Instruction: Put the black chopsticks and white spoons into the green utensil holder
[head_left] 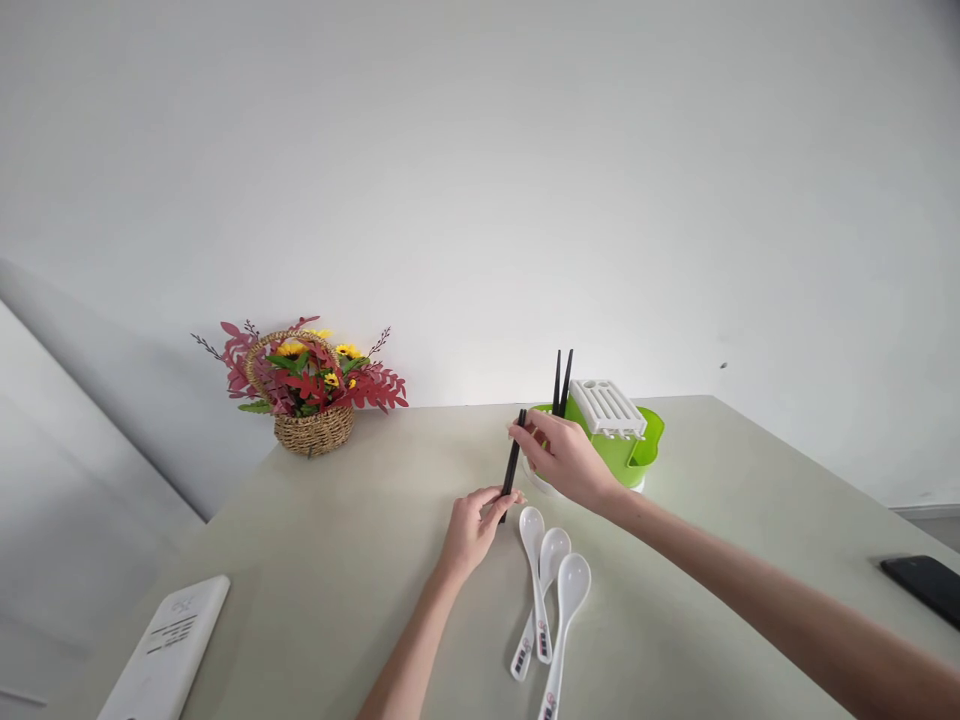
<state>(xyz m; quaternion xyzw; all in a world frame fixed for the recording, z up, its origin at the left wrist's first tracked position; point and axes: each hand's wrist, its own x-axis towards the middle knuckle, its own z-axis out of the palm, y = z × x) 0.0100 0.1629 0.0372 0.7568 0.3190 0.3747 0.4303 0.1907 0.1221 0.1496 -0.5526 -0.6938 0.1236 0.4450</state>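
Note:
Dark chopsticks (511,466) slant upward between my two hands. My left hand (471,528) is closed around their lower part, and my right hand (566,455) pinches them near the top. Just behind my right hand stands a green utensil holder (616,458) with a white slotted top (606,405). Two more black chopsticks (566,382) stick up from its left side; their lower ends are hidden by my hand. Below my hands, three white spoons (574,580) lie overlapping on the table, bowls pointing away from me.
At the back left, a wicker basket (315,432) holds red leaves and yellow flowers. A white box-like object (166,645) lies at the near left of the table (330,560). A black phone (924,585) rests at the right edge. The wall (480,200) rises directly behind the table.

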